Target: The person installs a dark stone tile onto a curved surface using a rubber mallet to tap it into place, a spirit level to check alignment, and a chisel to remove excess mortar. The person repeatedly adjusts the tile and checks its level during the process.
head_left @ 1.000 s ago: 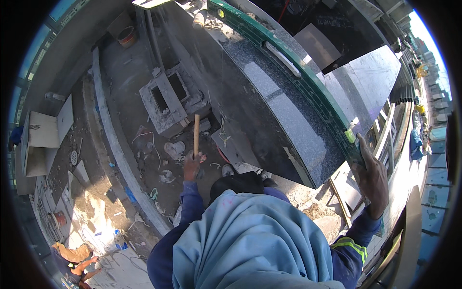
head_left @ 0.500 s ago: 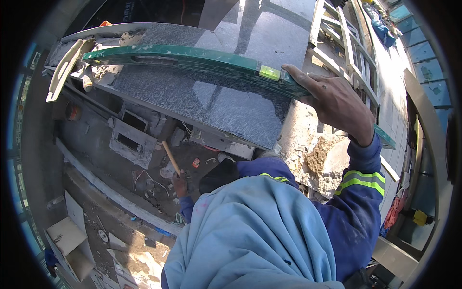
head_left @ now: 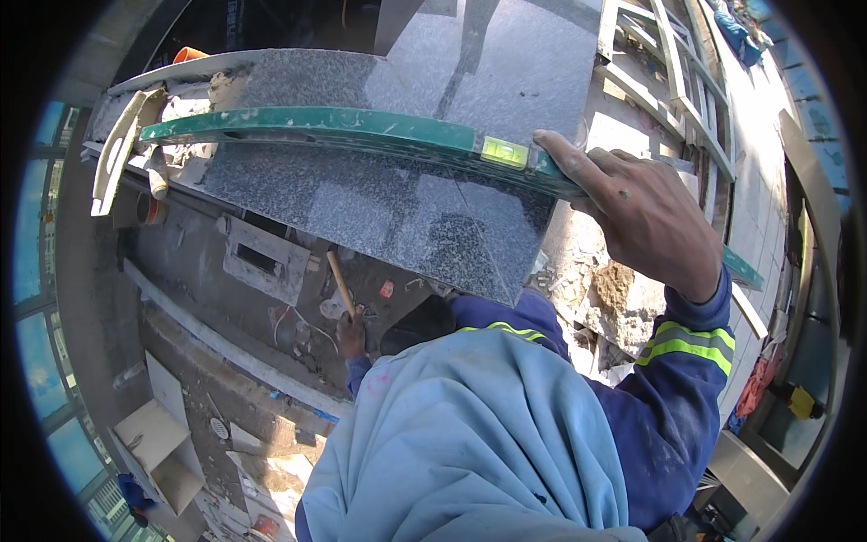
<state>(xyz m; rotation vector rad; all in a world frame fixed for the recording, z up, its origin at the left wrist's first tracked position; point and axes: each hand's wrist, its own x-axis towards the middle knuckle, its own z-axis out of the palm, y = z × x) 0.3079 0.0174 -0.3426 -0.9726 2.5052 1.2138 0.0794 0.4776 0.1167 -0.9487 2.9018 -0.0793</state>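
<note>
My right hand (head_left: 646, 212) is closed over the right part of a long green spirit level (head_left: 361, 126), near its yellow vial. The level stretches leftward over speckled dark grey stone slabs (head_left: 406, 199), its left end near a dusty trowel (head_left: 117, 154) with a rounded handle. Whether its whole underside touches the stone, I cannot tell. Lower down, my left hand (head_left: 351, 334) is closed around a tool with a wooden handle (head_left: 340, 280). The handle points up and away from the hand; the tool's head cannot be made out.
Rubble and a rough stone lump (head_left: 614, 285) lie right of the slabs. White metal frames (head_left: 668, 72) stand at the far right. Below the slab edge are a dusty board with a rectangular opening (head_left: 266, 262), cables and debris. An orange pipe (head_left: 190, 54) shows at the far left.
The view has shifted slightly. The level's left end sits lower in the picture and closer to level with the rest. Both hands keep their holds.
</note>
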